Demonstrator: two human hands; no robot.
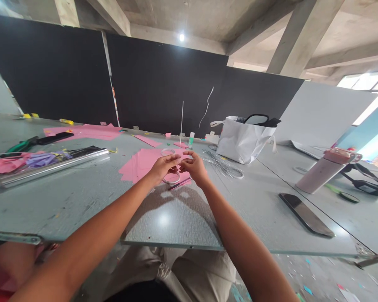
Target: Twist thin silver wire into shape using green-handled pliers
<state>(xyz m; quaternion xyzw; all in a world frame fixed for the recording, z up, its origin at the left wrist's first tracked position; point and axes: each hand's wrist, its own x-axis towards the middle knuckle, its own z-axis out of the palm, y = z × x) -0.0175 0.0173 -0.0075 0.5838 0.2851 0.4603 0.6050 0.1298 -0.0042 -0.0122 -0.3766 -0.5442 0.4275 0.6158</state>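
Observation:
My left hand (165,167) and my right hand (193,167) meet over the table, fingers bent into pinches. A thin white wire (182,123) rises upright from between the fingertips; it appears pinched by my left hand. What my right fingers close on is hidden. Under the hands lie stacked pink paper sheets (135,165), a white tape roll (171,179) and a pen (180,183). Another ring-shaped roll (168,151) sits just behind them. A bundle of thin wires (220,165) spreads to the right of my right hand.
Foil roll (55,167), green-handled pliers (22,144) and more pink paper (85,131) lie left. A small glue bottle (191,138) and white bag (244,140) stand behind. Right are a phone (305,214) and pink bottle (321,170). Black partition (164,79) borders the back.

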